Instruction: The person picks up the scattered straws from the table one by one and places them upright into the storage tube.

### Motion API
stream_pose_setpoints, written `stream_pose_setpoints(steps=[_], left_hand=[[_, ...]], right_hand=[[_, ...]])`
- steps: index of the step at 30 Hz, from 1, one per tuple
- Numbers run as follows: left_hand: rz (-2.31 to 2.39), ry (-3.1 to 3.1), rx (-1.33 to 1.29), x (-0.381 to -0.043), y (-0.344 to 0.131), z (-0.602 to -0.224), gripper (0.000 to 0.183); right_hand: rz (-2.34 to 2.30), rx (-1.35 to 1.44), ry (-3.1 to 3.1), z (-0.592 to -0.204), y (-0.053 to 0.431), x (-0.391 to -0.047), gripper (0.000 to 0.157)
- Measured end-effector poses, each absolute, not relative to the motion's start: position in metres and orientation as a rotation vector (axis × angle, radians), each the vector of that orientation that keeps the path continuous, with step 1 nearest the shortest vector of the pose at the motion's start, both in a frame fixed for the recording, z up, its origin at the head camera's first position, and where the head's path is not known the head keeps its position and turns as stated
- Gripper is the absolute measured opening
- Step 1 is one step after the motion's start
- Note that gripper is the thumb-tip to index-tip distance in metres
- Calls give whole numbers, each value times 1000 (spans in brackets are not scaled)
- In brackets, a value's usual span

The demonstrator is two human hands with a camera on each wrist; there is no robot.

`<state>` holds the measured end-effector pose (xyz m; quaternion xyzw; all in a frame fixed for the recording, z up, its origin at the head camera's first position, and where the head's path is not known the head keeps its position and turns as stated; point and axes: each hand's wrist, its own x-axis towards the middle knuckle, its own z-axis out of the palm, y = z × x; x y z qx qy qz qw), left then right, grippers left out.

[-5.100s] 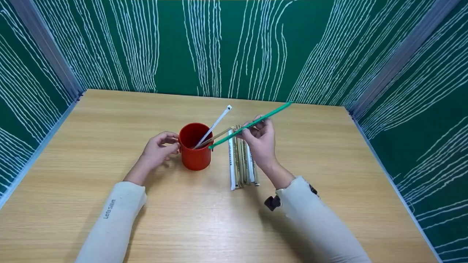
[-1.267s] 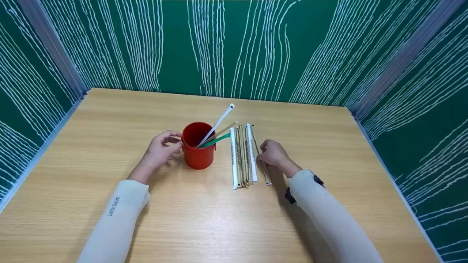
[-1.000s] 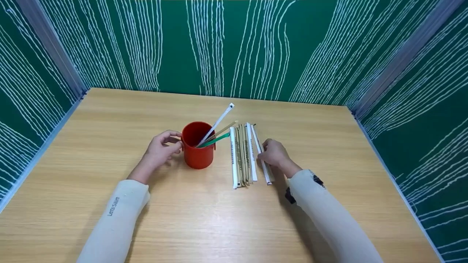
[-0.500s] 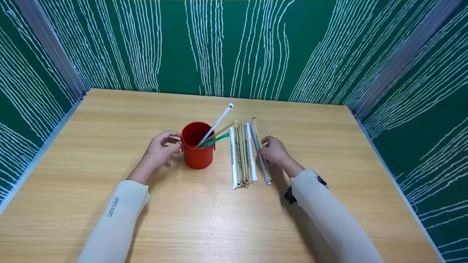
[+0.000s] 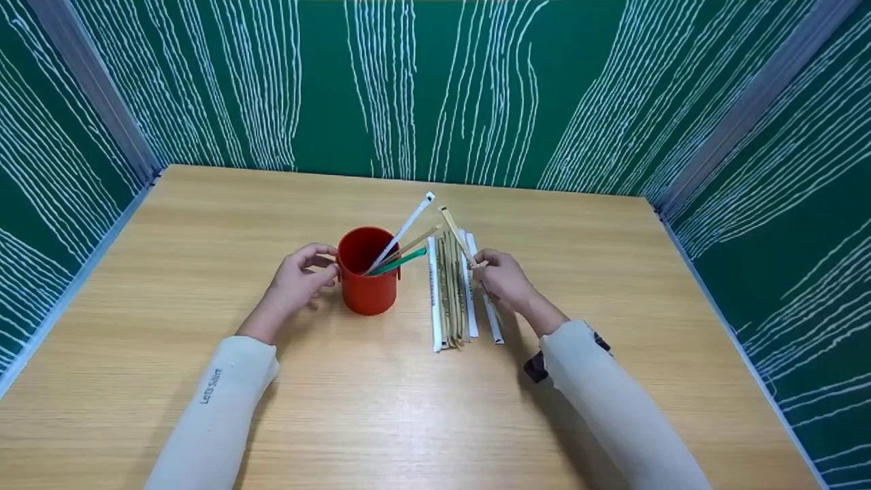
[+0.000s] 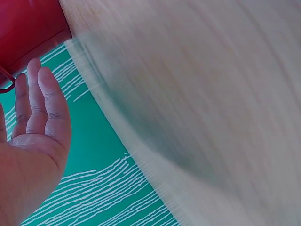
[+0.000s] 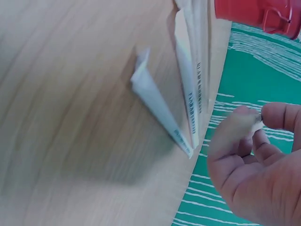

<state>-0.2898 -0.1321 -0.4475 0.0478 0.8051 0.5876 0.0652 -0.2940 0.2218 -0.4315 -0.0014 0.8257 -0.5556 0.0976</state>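
A red cup (image 5: 368,292) with small side loops stands on the table. Leaning in it are a white straw (image 5: 410,221), a tan straw and a green straw (image 5: 408,259). My left hand (image 5: 299,279) touches the cup's left side, its fingers (image 6: 51,99) mostly extended in the left wrist view. My right hand (image 5: 505,280) pinches a tan paper-wrapped straw (image 5: 452,224) above the row of straws, its far end tilted toward the cup. In the right wrist view the right hand (image 7: 261,160) holds the straw between thumb and fingers, blurred. Beneath it lies a white wrapped straw (image 5: 492,320).
Several tan and white wrapped straws (image 5: 449,299) lie side by side right of the cup. One white straw (image 7: 160,108) lies angled apart from them. The wooden table (image 5: 381,408) meets green walls (image 5: 320,88) with white wavy lines at its back and sides.
The green straw, earlier in my right hand, now leans in the cup. My right hand has picked up a tan straw and turned it leftward; a white straw stays on the table. The left hand stays put.
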Motion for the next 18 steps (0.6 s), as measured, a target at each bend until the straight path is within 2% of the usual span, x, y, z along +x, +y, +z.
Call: stream_pose_setpoints(steps=[4,13,18], left_hand=[[1762,2430,133,-290,-132,-448,30],[1739,2400,96,-288,-132,-445,34],[1744,2425,112,-291,-132,-450,33]], right_hand=[[-1649,-65,2505,-429,218,-291,19],[-1656,-289,2651,-412,208,-285,20],[-1736,-342,2653,-400,199,-282,15]])
